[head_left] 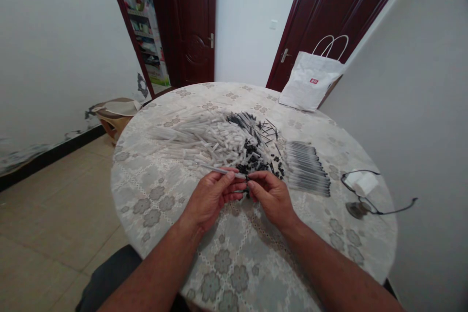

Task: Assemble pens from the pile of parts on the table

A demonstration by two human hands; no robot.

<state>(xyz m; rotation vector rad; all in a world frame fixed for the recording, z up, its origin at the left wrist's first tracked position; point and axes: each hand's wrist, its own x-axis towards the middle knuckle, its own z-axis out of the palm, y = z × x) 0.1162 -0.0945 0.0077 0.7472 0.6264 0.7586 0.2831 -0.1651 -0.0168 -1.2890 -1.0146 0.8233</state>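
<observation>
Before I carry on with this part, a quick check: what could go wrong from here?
1. The small dark piece between the left hand and right hand could slip and get lost among the loose black pieces just beyond.
2. The row of tubes lies close to the right hand; a sideways swing might knock it out of line.
3. One arm of the glasses seems to reach past the table edge, so a bump might tip them off.

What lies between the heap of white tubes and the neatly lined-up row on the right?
In the head view, small black pieces lie between them, with thin dark rods toward the far side.
</observation>
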